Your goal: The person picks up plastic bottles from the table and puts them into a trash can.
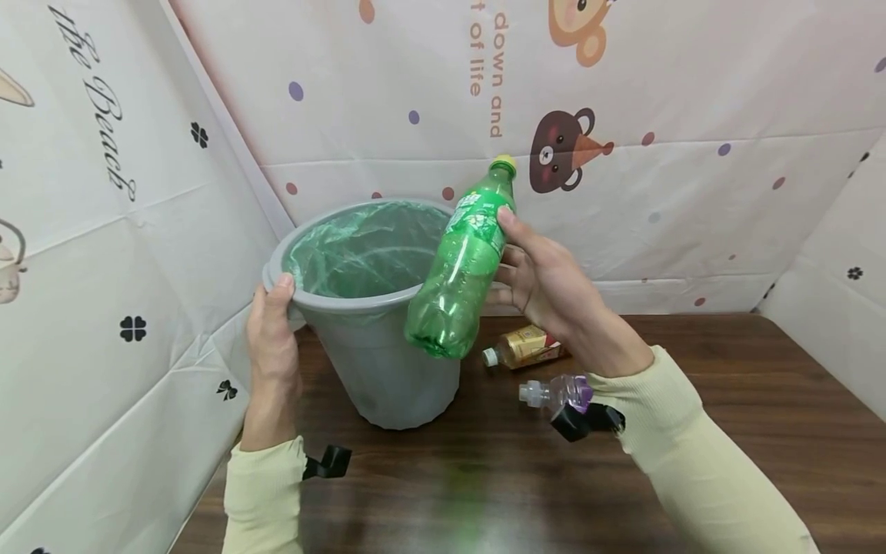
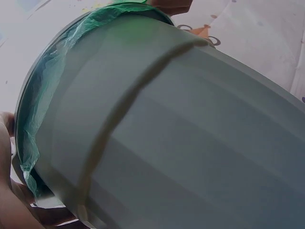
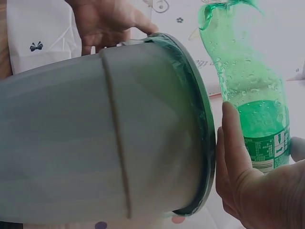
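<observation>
My right hand (image 1: 547, 281) grips a green plastic bottle (image 1: 460, 269) with a yellow cap, tilted with its cap end up. It is held over the right front rim of a grey trash can (image 1: 401, 369), lined with a thin green bag (image 1: 346, 238). In the right wrist view the bottle (image 3: 248, 81) shows droplets inside, and the fingers curl round its label. My left hand (image 1: 273, 335) holds the can's left rim, thumb on top and fingers below it on the outside. The left wrist view shows the can's side (image 2: 190, 124) and the bag's folded edge (image 2: 47, 90).
On the brown wooden table (image 1: 692, 431), right of the can, lie a bottle with a gold label (image 1: 529, 346) and a clear bottle with a purple label (image 1: 557, 392). The right forearm partly covers them. Printed white cloth walls (image 1: 692, 215) stand behind and at both sides.
</observation>
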Available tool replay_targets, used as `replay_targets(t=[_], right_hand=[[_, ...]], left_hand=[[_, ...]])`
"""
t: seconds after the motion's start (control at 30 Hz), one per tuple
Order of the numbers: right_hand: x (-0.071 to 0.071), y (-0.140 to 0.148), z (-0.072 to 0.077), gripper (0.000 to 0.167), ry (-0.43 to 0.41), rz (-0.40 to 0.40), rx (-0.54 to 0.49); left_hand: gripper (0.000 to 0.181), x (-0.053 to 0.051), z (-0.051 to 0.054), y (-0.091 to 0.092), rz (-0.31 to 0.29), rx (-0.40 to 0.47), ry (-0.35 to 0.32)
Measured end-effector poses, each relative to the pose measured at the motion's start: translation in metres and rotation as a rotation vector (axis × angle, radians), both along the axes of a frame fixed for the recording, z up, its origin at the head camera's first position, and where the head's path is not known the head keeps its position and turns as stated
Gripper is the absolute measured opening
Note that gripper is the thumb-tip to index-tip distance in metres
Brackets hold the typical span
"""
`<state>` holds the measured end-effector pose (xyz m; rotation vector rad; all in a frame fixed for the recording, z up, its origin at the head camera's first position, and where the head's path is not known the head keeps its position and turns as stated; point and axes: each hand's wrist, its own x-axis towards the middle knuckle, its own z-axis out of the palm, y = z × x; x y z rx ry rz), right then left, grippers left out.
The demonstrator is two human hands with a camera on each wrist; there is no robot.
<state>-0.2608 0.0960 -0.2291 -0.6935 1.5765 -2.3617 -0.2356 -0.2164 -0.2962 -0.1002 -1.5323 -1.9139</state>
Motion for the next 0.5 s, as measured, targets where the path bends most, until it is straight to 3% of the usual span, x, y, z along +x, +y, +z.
replay_targets(t=[0.27,0.5], right_hand=[[-0.005,-0.008,0.010,0.061,-0.067,-0.018,-0.053],[-0.006,-0.011,0.015,0.059,-0.071,-0.022,-0.060]], left_hand=[[0.059,0.000,0.000,0.000,0.001,0.002,-0.012],[0.058,0.001,0.000,0.000,0.001,-0.003,-0.010]])
